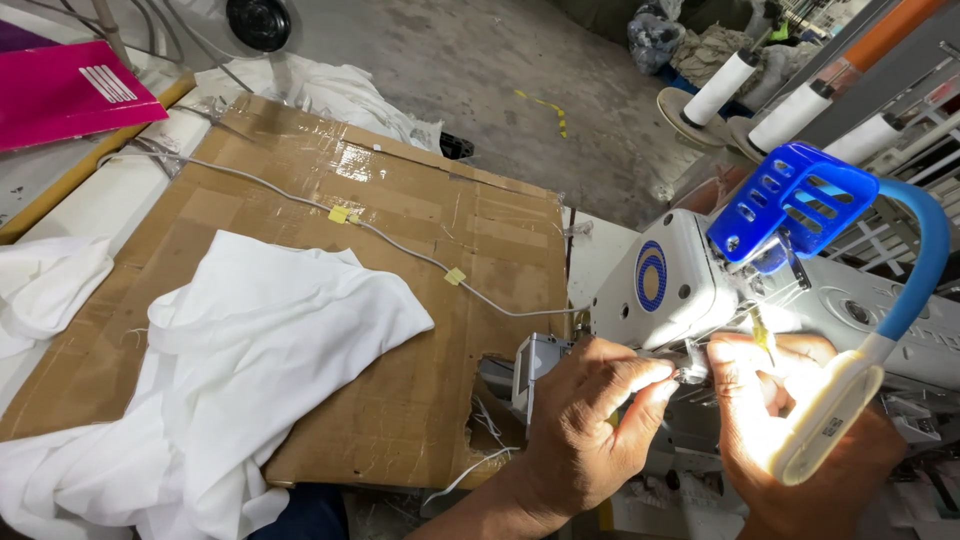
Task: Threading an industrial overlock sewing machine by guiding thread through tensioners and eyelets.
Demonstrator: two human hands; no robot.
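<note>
Your left hand (585, 415) and right hand (790, 420) meet at the front of the sewing machine (680, 290), just below its grey head. The left thumb and forefinger are pinched together on a small shiny metal part (690, 375) at the needle area, and the fingers (730, 355) of your right hand touch the same part from the other side, closed around it. A thin yellowish tool (763, 335) stands up between your right fingers; how they grip it is lost in the glare.

A white lamp (825, 425) on a blue bendy neck (925, 260) hangs over your right hand and lights it strongly. A blue plastic guard (795, 205) sits on top of the machine. Behind it stand white thread cones (790, 115).

To your left, a taped cardboard sheet (420, 210) covers the desk (85, 205). White cloth (250, 350) lies bunched on the cardboard, well apart from your hands. A grey cable (400, 245), held down with yellow tape, runs across the cardboard to the machine. A pink folder (60, 90) lies at the far left corner.
</note>
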